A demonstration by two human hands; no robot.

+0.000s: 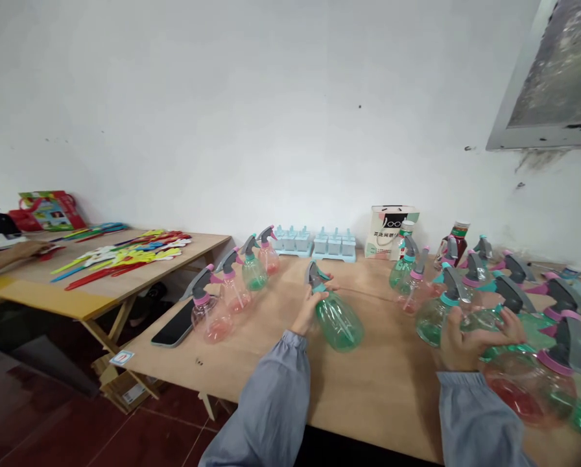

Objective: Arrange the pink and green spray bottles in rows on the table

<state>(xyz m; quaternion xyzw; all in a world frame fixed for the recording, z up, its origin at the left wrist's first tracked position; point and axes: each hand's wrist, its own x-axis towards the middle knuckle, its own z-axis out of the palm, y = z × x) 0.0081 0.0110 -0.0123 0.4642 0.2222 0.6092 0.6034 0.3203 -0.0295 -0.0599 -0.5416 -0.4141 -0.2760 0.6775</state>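
Observation:
My left hand [308, 307] grips the neck of a green spray bottle [338, 320] with a grey trigger, which lies tilted on the wooden table [271, 363] in front of me. My right hand [470, 337] is wrapped round another green spray bottle [495, 318] in a crowd of pink and green spray bottles [553, 370] at the right. Both arms wear grey-blue sleeves.
A row of pink and green spray bottles [232, 288] stands left of centre beside a black phone [174, 325]. Light blue ice-pop moulds [314, 244] and a paper bag [390, 232] line the wall. A second table [76, 285] at the left holds coloured plastic pieces; another person's hand [13, 253] rests there.

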